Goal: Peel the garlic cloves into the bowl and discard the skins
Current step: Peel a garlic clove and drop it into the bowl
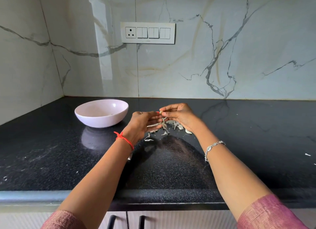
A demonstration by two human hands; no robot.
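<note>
Pinching a garlic clove (160, 112) in the fingertips of the right hand (179, 117) above a black counter (239, 143), with the left hand (143, 124) clamped on its skin (163, 120). Mostly hidden by fingers, right of a pale bowl (101, 112), over scattered peelings (173, 124). Print on the switch plate (147, 32) too small to read.

Between the fingertips of the right hand (179, 117), the garlic clove (160, 112) is mostly hidden; just below them, skins (172, 122) disappear behind that palm.

bowl (101, 113) left of hands on counter (51, 157), skins (172, 124) beneath hands
</note>
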